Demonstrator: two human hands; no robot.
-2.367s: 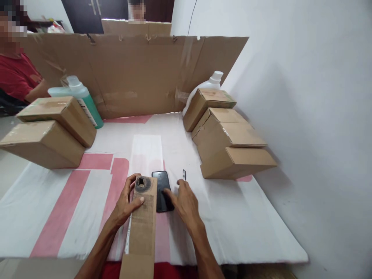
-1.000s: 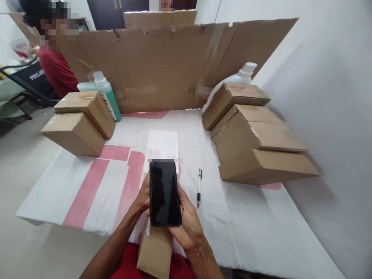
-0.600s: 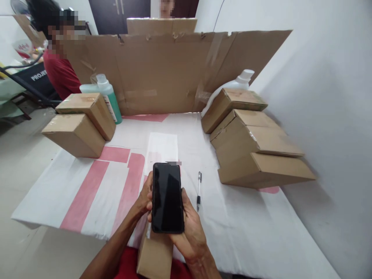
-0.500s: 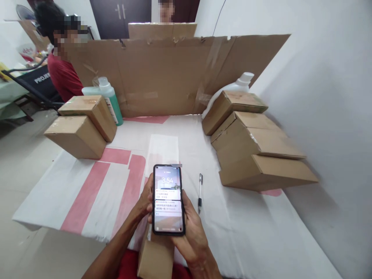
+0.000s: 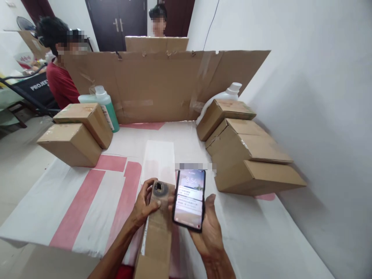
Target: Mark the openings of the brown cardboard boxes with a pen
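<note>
My right hand (image 5: 209, 228) is clamped round a lit phone (image 5: 189, 200), held above the worktop's (image 5: 72, 201) near edge. My left hand (image 5: 144, 201) grips the far end of a long cardboard box (image 5: 157, 232) that overhangs that edge. Two boxes (image 5: 74, 133) sit at the left edge and a stack of boxes (image 5: 247, 155) at the right edge; open cloth lies between them. A cardboard screen (image 5: 157, 85) closes the far edge.

Table (image 5: 58, 201): white-pink cloth (image 5: 95, 193), cardboard boxes (image 5: 72, 131), bottles (image 5: 104, 104).
</note>
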